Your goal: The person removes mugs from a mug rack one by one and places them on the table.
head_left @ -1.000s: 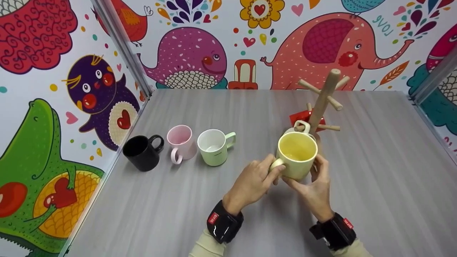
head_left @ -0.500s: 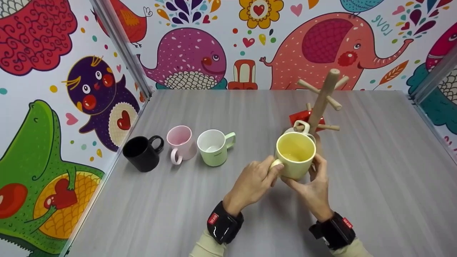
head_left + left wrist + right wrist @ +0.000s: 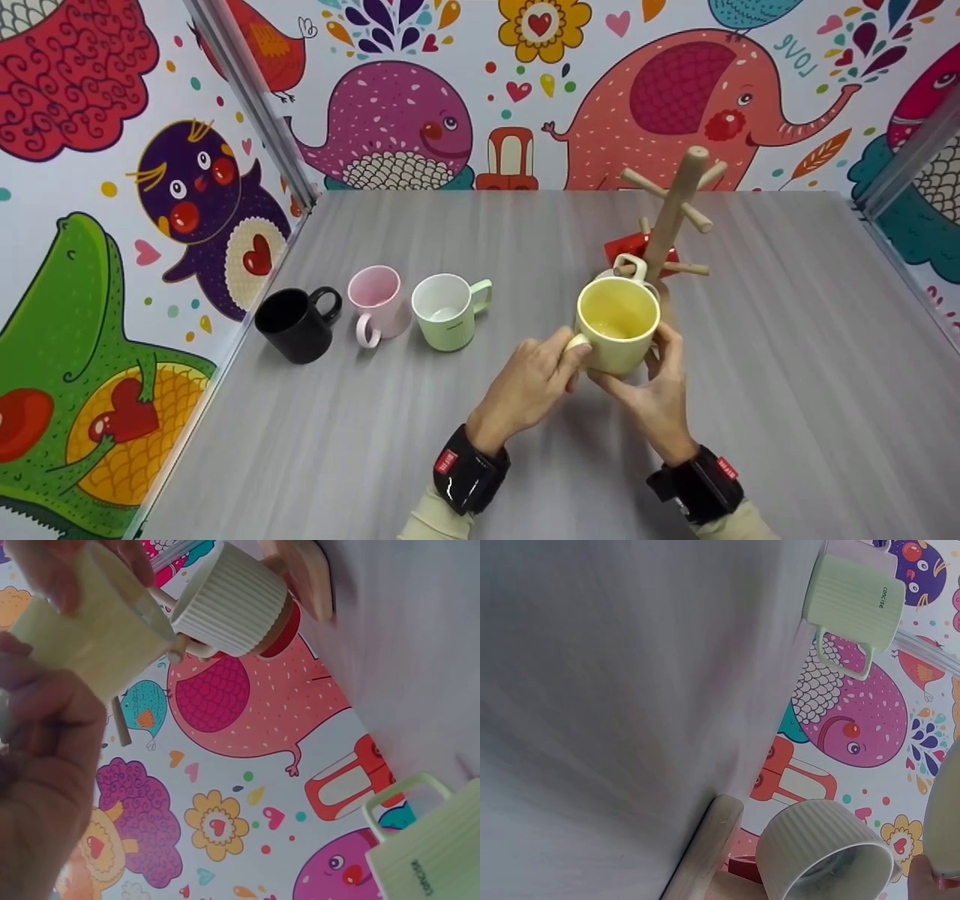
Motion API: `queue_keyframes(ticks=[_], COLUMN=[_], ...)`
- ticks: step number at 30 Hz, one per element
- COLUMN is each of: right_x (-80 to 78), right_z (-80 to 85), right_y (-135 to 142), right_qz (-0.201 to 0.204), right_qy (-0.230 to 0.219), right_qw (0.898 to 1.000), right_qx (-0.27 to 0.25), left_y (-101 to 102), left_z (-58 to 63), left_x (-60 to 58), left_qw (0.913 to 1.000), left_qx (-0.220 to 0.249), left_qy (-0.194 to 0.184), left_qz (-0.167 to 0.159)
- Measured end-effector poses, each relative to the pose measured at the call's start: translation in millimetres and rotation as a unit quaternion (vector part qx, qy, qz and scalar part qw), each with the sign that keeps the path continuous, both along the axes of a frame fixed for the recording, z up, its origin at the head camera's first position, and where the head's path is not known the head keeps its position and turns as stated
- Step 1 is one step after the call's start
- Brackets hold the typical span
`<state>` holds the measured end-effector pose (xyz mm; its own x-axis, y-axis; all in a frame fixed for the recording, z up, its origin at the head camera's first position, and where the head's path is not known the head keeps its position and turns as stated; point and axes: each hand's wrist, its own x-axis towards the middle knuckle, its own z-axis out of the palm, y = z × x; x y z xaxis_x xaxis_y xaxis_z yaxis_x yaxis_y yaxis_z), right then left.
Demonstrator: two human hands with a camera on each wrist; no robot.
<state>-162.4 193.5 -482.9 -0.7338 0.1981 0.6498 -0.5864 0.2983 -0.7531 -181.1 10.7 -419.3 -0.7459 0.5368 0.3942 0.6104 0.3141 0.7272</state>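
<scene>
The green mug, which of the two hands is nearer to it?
Left. The left hand, at the left side of the yellow mug, is to the right of the green mug; the right hand is farther right, holding the yellow mug's other side.

Pale-yel mug (image 3: pixel 617 334), deeper yel inside, held up approx. rim-up, handle on L side pinched by L grip (image 3: pixel 529 382), body in R grip (image 3: pixel 658 397), nr wooden rack (image 3: pixel 678 202).

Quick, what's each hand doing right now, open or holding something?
Left hand: closed, pinching the handle of the yellow mug.
Right hand: closed around the same mug's body, thumb low on its near side.
</scene>
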Motion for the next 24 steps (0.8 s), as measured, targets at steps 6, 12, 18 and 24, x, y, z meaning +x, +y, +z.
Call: queue_keyframes(ticks=[6,12,18,24], right_x=[0.7,-0.8,-4.2,-7.6], right_z=[1.4,1.9,2.1,3.5], right_y=[-2,2,9,15], right_qz=[0.003,0.026,0.027,0.02], right_qy=[-0.023,-0.045,-0.049,-0.033], right_qw=[1.0,0.998,0.998,0.999], right_qx=[0.017,0.02,-0.006,-0.033], left_y=[-2,-8,-13,-21], left_z=[-3.3,-8.3,-8.4,-7.0], left_x=[-0.3,-1.5,-2.1,-4.7], left_qw=[0.9998,0.9983,0.9966,0.9942], left_qx=[0.012,0.027,0.041,0.052], left_qy=[0.006,0.001,-0.015,-0.021], left_qz=[0.017,0.052,0.07,0.092])
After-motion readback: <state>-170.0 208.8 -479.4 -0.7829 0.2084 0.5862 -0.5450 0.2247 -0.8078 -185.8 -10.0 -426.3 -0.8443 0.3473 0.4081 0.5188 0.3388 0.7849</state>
